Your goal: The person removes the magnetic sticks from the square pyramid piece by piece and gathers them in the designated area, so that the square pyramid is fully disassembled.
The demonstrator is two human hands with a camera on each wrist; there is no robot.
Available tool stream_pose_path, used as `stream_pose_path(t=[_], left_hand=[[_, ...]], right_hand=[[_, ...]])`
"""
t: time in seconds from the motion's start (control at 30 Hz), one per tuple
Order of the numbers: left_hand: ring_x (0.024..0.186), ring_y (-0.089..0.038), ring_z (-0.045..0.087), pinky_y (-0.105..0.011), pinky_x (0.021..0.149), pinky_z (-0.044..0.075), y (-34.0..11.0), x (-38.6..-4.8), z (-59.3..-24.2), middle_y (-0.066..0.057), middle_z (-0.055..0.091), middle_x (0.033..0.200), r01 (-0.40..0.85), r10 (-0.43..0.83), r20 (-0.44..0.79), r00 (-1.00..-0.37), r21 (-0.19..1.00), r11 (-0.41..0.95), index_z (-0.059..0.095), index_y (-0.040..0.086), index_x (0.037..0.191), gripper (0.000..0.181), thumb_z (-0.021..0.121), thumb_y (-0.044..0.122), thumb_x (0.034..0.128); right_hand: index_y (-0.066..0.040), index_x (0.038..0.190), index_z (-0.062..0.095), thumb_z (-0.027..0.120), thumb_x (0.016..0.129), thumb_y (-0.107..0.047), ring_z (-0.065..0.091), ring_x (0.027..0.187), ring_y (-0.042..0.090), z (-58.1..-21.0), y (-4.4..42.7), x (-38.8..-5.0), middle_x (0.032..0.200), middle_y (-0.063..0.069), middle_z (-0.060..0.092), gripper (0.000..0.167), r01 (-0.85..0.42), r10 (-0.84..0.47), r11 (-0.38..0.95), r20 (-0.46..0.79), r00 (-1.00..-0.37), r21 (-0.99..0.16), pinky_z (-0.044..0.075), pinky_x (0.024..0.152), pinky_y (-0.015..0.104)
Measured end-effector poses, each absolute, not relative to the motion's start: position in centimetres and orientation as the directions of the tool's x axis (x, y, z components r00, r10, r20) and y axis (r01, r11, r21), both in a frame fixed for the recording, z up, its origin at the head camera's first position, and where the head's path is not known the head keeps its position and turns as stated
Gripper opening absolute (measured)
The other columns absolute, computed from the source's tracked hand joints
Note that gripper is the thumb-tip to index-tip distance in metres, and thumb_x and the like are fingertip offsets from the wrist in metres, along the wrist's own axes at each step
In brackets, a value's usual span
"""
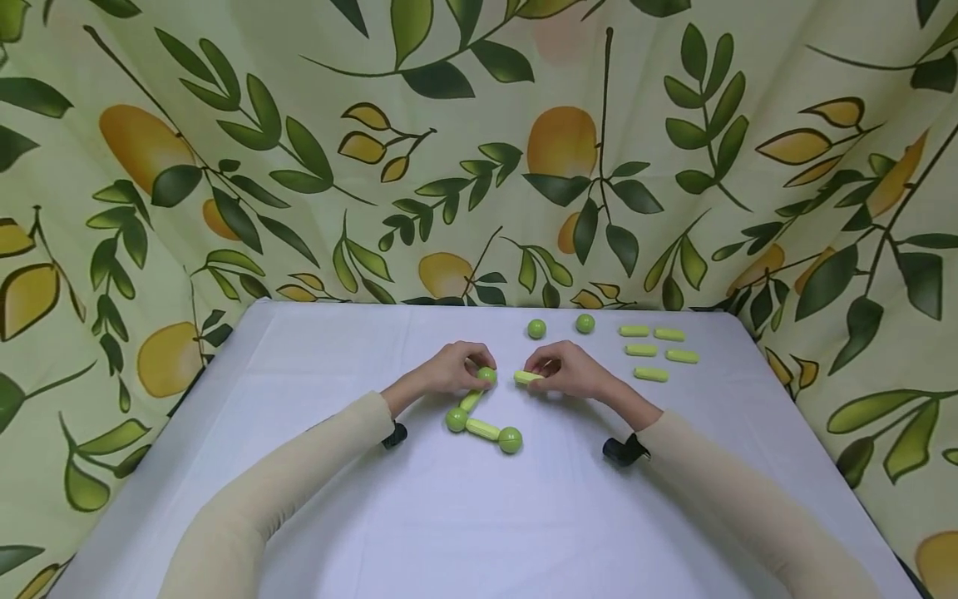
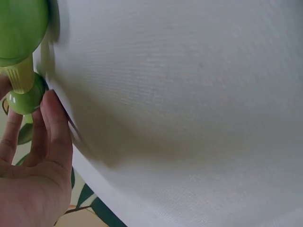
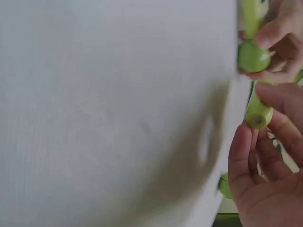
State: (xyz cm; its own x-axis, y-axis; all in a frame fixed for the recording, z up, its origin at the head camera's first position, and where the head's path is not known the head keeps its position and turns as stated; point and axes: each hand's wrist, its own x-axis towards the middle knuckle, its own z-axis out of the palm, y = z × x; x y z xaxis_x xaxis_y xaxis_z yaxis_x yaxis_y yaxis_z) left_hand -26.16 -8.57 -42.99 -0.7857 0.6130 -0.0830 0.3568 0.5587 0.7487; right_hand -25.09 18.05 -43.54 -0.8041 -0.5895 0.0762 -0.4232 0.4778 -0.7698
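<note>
A chain of green balls joined by yellow-green ribbed rods lies on the white table. My left hand (image 1: pixel 451 367) pinches the ball (image 1: pixel 486 375) at its far end; in the left wrist view the fingers wrap about that ball (image 2: pixel 27 97). From it a rod (image 1: pixel 471 401) runs to a corner ball (image 1: pixel 456 419), then another rod (image 1: pixel 482 429) to the near ball (image 1: pixel 511 440). My right hand (image 1: pixel 570 370) holds a loose rod (image 1: pixel 527 378) between thumb and fingers, just right of the left hand's ball. The right wrist view shows the rod's end (image 3: pixel 258 116), apart from that ball.
Two loose balls, one at the back (image 1: pixel 536 329) and one beside it (image 1: pixel 585 324), sit beyond my right hand. Several loose rods (image 1: pixel 641 350) lie at the back right of the white table (image 1: pixel 314 349). A leaf-patterned curtain (image 1: pixel 479 166) hangs behind the table.
</note>
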Motion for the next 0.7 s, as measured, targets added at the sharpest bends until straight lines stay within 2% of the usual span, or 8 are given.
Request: stream_pose_path(t=[0.1, 0.2, 0.33, 0.7], left_hand=[[0.094, -0.017, 0.064, -0.029, 0.084, 0.053, -8.6, -26.2, -43.0, -0.005, 0.069, 0.109, 0.362, 0.619, -0.081, -0.781, 0.749, 0.554, 0.069, 0.009, 0.107, 0.021, 0.080, 0.007, 0.0891], [0.093, -0.018, 0.063, -0.028, 0.083, 0.052, -8.5, -26.1, -43.1, -0.005, 0.069, 0.109, 0.372, 0.627, -0.074, -0.776, 0.749, 0.548, 0.069, 0.008, 0.107, 0.021, 0.080, 0.007, 0.0891], [0.093, -0.018, 0.062, -0.028, 0.082, 0.051, -8.6, -26.0, -43.2, -0.005, 0.069, 0.110, 0.373, 0.630, -0.075, -0.773, 0.750, 0.546, 0.069, 0.009, 0.108, 0.021, 0.080, 0.009, 0.0896], [0.095, -0.018, 0.063, -0.029, 0.085, 0.052, -8.7, -26.2, -43.3, -0.005, 0.068, 0.112, 0.367, 0.635, -0.082, -0.768, 0.757, 0.541, 0.068, 0.009, 0.109, 0.022, 0.079, 0.009, 0.0902]], right_hand=[[-0.007, 0.100, 0.075, 0.082, 0.085, -0.004, 0.063, 0.082, 0.019, -43.0, 18.7, -24.7, 0.090, -0.001, 0.069, 0.016, -0.439, -0.620, 0.436, 0.092, -0.779, -0.786, 0.055, 0.075, 0.031], [-0.008, 0.102, 0.075, 0.081, 0.087, -0.004, 0.063, 0.086, 0.021, -42.7, 19.6, -24.3, 0.094, -0.001, 0.070, 0.017, -0.422, -0.617, 0.429, 0.082, -0.783, -0.799, 0.055, 0.078, 0.031], [-0.009, 0.103, 0.076, 0.081, 0.087, -0.003, 0.063, 0.089, 0.023, -42.6, 21.5, -23.8, 0.098, 0.001, 0.071, 0.018, -0.379, -0.578, 0.436, 0.069, -0.813, -0.817, 0.055, 0.079, 0.031], [-0.004, 0.106, 0.075, 0.084, 0.084, -0.004, 0.066, 0.092, 0.021, -42.6, 29.7, -21.9, 0.102, 0.009, 0.072, 0.023, -0.306, -0.412, 0.473, 0.099, -0.906, -0.826, 0.055, 0.080, 0.026]])
